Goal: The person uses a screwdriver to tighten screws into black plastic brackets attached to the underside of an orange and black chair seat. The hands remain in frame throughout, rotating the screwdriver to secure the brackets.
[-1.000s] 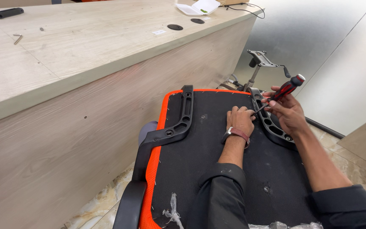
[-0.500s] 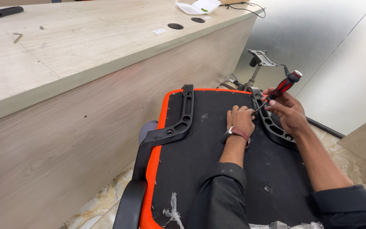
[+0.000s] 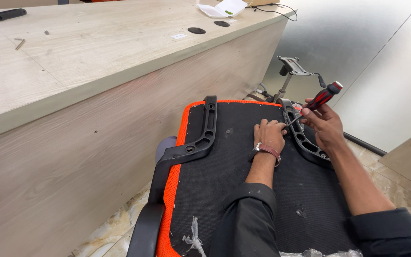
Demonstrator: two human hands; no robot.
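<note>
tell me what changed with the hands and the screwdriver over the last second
Very little. The right hand kept its grip on the red-and-black-handled screwdriver, whose handle tipped slightly more upright, tip staying at the black plastic armrest bracket. The left hand stayed pressed on the black underside of the orange-edged chair seat beside that tip. The other armrest bracket did not move.

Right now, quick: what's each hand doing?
Left hand: empty, resting on the black seat underside.
Right hand: closed on a red-and-black screwdriver.

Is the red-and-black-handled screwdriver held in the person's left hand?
No, the red-and-black-handled screwdriver is gripped by the right hand; the left hand rests on the black seat underside.
</note>
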